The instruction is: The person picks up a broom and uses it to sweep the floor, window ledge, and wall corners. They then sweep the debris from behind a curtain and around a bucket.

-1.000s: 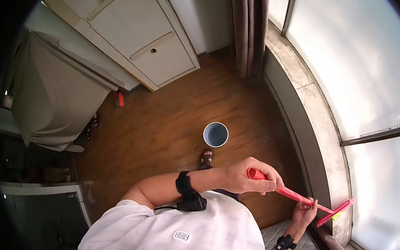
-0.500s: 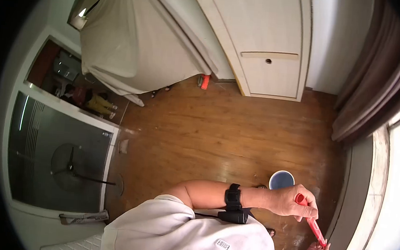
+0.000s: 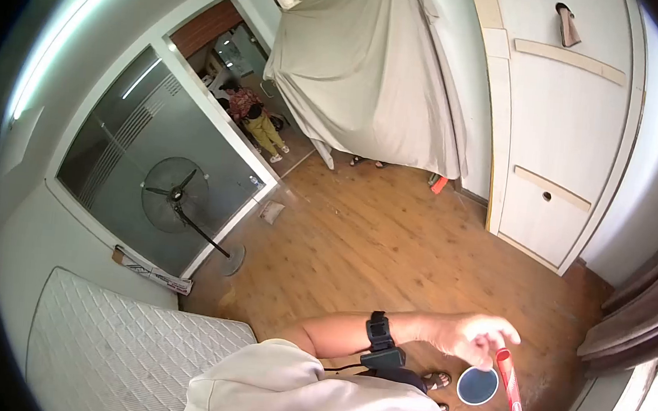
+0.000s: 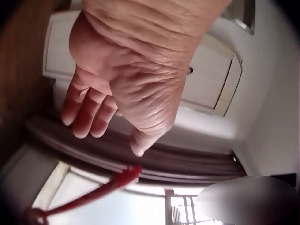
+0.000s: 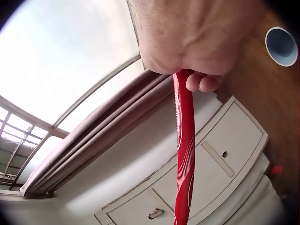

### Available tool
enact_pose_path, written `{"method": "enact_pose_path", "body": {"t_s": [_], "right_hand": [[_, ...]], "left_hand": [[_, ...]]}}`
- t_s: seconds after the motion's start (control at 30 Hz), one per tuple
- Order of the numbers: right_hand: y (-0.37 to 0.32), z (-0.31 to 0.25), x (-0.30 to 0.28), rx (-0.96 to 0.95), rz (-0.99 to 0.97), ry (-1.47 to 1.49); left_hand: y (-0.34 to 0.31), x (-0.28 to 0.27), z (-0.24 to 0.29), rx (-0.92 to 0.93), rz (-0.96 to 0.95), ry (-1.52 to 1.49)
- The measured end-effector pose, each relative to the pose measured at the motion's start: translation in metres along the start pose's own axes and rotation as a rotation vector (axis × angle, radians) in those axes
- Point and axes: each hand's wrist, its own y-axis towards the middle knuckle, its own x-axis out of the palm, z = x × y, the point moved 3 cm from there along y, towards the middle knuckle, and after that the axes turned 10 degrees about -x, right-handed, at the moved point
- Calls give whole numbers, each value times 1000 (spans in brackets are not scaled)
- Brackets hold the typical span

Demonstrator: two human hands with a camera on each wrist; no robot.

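In the head view my left hand reaches out with loosely spread fingers, just beside the top end of the red handle of a long-handled brush. The left wrist view shows the same hand with nothing in it and the handle's end below the thumb. My right hand grips the handle in the right wrist view, fingertips curled round it. In the head view that hand is mostly cut off at the bottom edge, and the brush head is out of sight.
A blue-grey bucket stands on the wooden floor by my feet. A mattress and a standing fan are at left, a draped cloth at the back. Curtain and window sill lie right. A person stands in the doorway.
My left hand has let go of the handle's end and its fingers have loosened. The head view has swung left, so the brush head and most of my right hand have left it.
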Motion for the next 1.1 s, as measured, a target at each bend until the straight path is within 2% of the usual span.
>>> {"method": "enact_pose_path", "body": {"t_s": [0.03,0.07,0.1,0.17,0.2,0.3,0.37,0.43,0.5,0.6,0.73,0.77,0.83,0.87,1.1], "right_hand": [[8,0,-10,-14,10,-10],[-7,-6,11,-62,73,-60],[-4,-7,8,-63,66,-51],[1,-7,-1,48,-43,83],[1,-9,-4,41,-46,89],[-2,-16,-15,37,-98,78],[-7,-15,-15,58,-85,105],[7,-12,-30,86,-111,149],[5,-15,-28,150,-233,153],[-9,-22,-3,160,-153,104],[3,-27,-12,114,-102,103],[7,-29,-16,108,-105,99],[14,-32,-21,146,-236,183],[-8,-39,4,59,-97,62],[-12,-48,-1,39,-164,36]], "left_hand": [[-13,-22,-2,10,127,-23],[-29,-44,-5,-20,348,-49],[-47,-73,-9,-11,584,-29],[-100,-124,-8,17,1037,-60],[-131,-145,-6,46,1204,-103],[-221,-184,-11,197,1523,-181],[-263,-186,-14,188,1663,-217],[-286,-182,-23,184,1710,-229],[-300,-174,-35,169,1758,-253],[-308,-161,-59,122,1777,-293],[-312,-144,-90,99,1746,-348],[-312,-141,-96,93,1737,-360],[-313,-137,-107,94,1738,-378],[-312,-136,-112,91,1742,-389],[-302,-134,-135,36,1691,-440]]}}
